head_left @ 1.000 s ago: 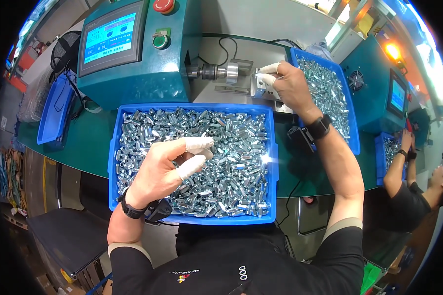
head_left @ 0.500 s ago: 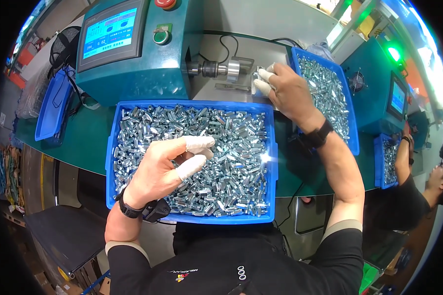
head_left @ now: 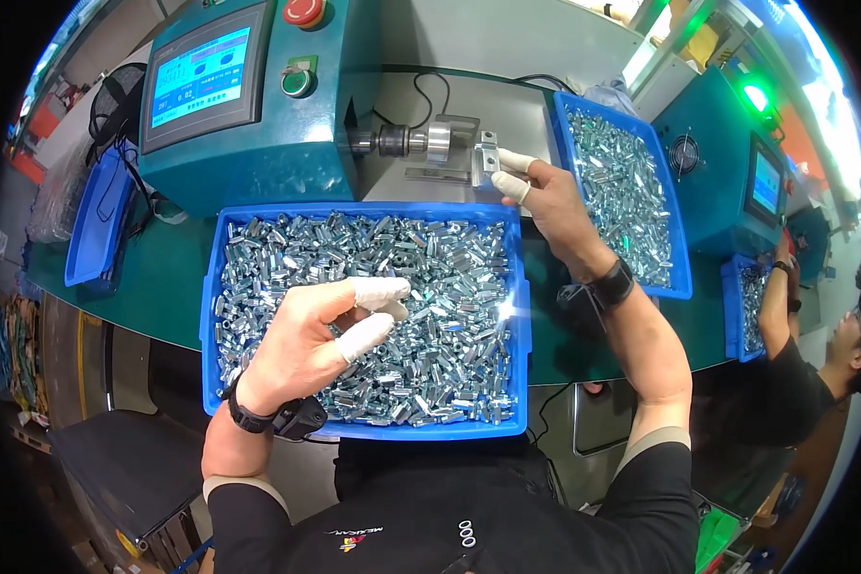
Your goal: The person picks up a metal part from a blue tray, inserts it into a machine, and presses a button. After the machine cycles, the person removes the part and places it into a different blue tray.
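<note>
While the left hand [head_left: 311, 335] hovers over the front blue bin [head_left: 210, 316] of small metal nuts [head_left: 421, 287], capped fingertips pinched, seemingly on one nut, the right hand [head_left: 545, 196] pinches a part at the machine's metal fixture [head_left: 486, 158]. Loading looks underway; next calls for seating it squarely.

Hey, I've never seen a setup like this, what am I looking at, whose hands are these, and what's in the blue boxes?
This is a view from a camera on a worker's head, looking down at their own two hands. On the green bench sits a blue plastic tray full of small shiny metal nuts. The left hand, with white finger covers, hovers over it and seems to pinch one nut. The right hand reaches to a small metal fixture on the teal machine with a touchscreen. A second blue tray of parts lies to the right. Another person works at a neighbouring station.
</note>
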The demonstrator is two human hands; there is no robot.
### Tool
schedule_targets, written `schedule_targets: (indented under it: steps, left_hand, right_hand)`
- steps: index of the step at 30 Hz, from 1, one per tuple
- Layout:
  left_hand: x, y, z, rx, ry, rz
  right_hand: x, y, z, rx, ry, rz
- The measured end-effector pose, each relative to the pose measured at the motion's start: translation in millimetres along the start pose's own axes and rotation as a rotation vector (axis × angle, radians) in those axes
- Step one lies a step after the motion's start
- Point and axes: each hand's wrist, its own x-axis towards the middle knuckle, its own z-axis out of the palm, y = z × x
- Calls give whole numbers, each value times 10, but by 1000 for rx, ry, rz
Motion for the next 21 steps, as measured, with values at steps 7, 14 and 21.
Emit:
schedule_targets:
  steps: [7,14,21]
  left_hand:
    - [33,-29,15,-35,-11,-58]
    - [49,-17,26,-60,-25,-96]
    - [73,-18,13,-52,-43,-114]
  right_hand:
    - [95,-49,28,-99,-98,-11]
    - [190,-61,118,-99,-158,-38]
    - [310,-47,-14,-32,-235,60]
